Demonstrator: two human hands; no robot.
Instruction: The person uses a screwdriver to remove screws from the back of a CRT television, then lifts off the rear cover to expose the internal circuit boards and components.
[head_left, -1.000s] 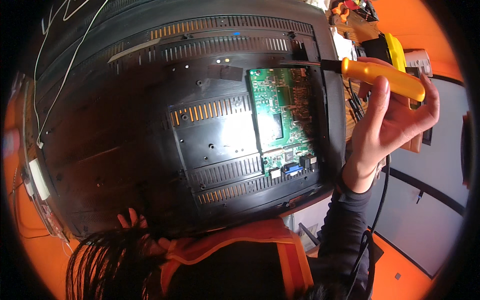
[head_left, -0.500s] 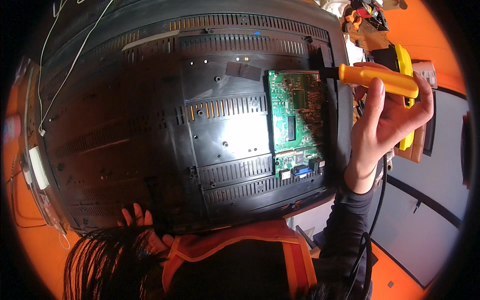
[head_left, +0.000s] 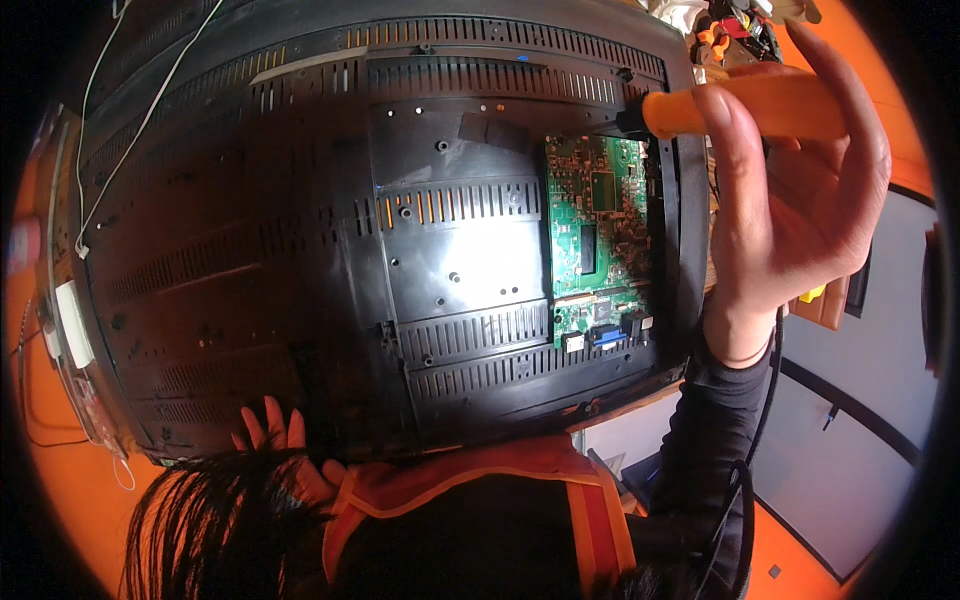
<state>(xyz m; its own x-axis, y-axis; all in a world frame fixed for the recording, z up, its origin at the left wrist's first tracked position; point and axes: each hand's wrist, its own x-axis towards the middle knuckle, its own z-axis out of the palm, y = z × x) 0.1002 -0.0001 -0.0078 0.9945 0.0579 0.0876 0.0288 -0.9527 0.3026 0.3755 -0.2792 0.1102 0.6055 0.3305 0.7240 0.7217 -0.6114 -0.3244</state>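
The right hand (head_left: 800, 200) has its grip closed around the orange handle of a screwdriver (head_left: 740, 108), thumb laid along the near side and fingers curled over the far side. The tool's long axis runs almost level across the view, handle to the right and dark shaft pointing left, its tip meeting the upper right corner of the monitor back cover (head_left: 380, 240), just above the circuit board (head_left: 598, 240). The cover is a large black ribbed plastic shell lying face down; beside its raised centre panel a tall opening shows the green board with its connectors at the lower end. Judging by this, a plate over the board seems already off, while the main shell sits in place and the corner fastener looks to be the one in hand; how many screws remain cannot be told. The left hand (head_left: 275, 440) shows only as fingertips pressed against the lower left edge of the cover, partly hidden by dark hair, so its grip cannot be told. A white cable (head_left: 130, 140) trails over the cover's upper left, and the orange bench (head_left: 60, 480) shows beyond its left edge.
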